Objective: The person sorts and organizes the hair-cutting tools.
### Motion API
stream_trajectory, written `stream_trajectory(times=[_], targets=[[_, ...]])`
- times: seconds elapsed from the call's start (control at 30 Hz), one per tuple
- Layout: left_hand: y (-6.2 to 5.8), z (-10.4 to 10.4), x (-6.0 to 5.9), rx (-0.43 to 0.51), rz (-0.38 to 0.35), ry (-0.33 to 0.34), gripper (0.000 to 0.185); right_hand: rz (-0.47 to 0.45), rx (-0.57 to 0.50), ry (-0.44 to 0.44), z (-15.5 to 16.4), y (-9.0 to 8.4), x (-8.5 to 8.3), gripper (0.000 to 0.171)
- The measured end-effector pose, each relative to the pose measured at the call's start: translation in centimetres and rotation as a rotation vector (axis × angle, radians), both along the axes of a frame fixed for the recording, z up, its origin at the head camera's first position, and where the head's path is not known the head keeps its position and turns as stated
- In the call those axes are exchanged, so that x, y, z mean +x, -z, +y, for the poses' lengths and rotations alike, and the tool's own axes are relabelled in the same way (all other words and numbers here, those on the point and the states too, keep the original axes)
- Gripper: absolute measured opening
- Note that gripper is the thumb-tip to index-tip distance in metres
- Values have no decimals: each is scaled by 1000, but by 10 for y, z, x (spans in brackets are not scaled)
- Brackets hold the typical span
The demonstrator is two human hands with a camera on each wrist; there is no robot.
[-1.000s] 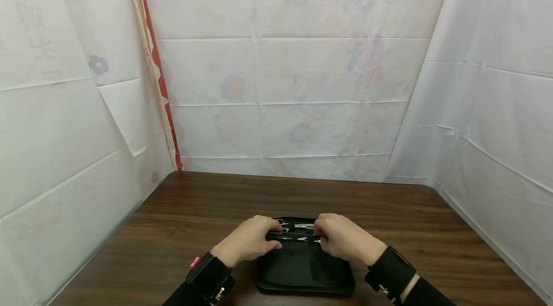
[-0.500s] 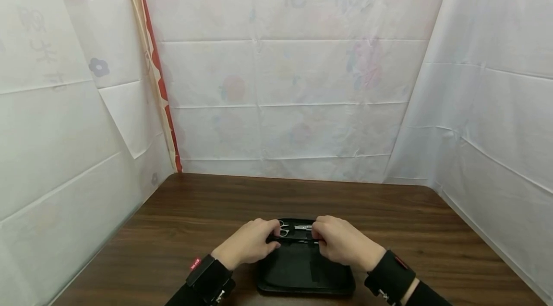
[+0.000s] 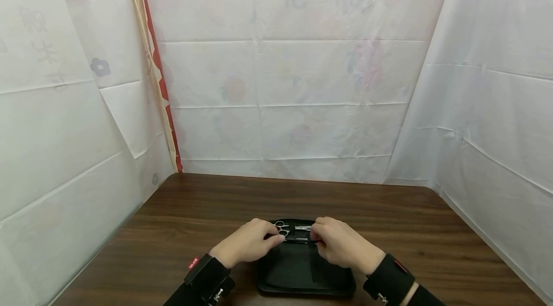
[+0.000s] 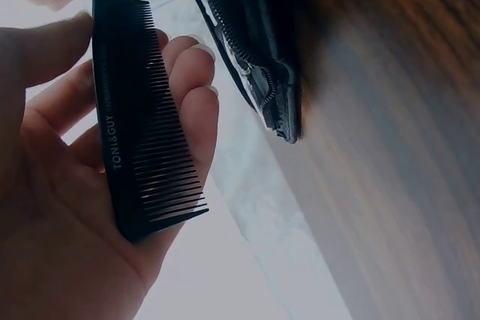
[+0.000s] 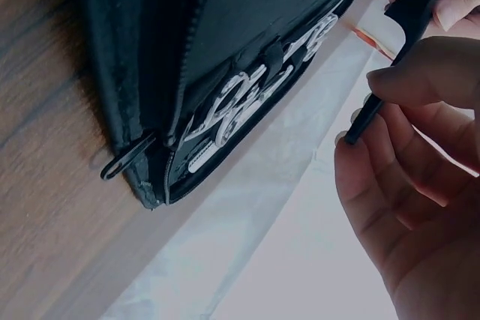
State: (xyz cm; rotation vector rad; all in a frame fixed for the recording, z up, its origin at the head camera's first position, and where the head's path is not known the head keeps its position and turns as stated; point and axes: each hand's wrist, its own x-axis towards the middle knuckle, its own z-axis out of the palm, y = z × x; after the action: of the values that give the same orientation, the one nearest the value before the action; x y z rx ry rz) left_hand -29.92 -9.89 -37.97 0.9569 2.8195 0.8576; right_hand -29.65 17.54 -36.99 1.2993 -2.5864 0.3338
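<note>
Both hands are pinching a black comb (image 4: pixel 139 136): left hand (image 3: pixel 245 243) gripping its toothed end, right hand (image 3: pixel 341 244) its handle, just above the open case (image 3: pixel 302 275) edge.

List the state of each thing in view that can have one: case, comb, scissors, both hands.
Black zip case: unzipped, lying open flat on the table.
Black comb: out of the case, held at both ends above it.
Scissors: strapped in the far half of the case, closed.
Left hand: fingers curled round the comb's toothed end.
Right hand: pinches the comb's thin tail.
</note>
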Motion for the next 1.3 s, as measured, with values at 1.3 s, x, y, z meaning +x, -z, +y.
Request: stream_trajectory(times=[1.3], targets=[[-10,-18,-1,35,-40,-7,20,-428,-2,196,22,9,-9,77]])
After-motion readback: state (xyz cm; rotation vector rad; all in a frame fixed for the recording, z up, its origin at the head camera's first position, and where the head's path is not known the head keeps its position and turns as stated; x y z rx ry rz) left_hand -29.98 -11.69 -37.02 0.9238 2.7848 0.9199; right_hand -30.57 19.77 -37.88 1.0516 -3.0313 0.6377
